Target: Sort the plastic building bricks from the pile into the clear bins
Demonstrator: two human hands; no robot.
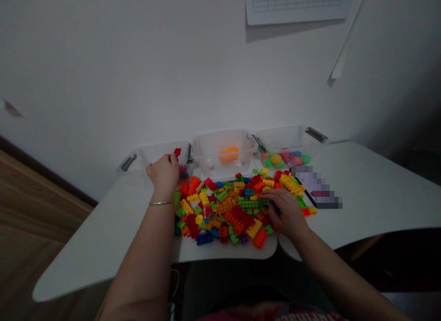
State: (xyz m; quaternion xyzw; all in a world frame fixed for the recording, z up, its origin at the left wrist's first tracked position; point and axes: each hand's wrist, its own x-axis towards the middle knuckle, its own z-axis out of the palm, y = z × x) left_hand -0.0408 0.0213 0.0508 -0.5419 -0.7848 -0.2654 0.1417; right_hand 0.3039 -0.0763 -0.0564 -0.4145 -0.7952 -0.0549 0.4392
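My left hand (164, 171), with a bracelet at the wrist, is raised over the front of the left clear plastic bin (156, 148). Its fingertips pinch a small red toy piece (177, 152) whose exact kind I cannot make out. A heap of colourful toy building bricks (237, 215) covers the middle of the table. At the heap's right side, my right hand (287, 213) reaches in with thumb and fingers apart, touching the bricks. A dark blue piece (275, 208) lies between them, and no firm grip on it shows.
An orange piece (229, 154) lies in the middle clear bin (206, 164). Coloured balls (275, 159) fill part of the right bin (282, 138). A tablet-like device (319, 192), partly blurred out, rests right of the heap. Behind the white table (372, 187) stands a wall.
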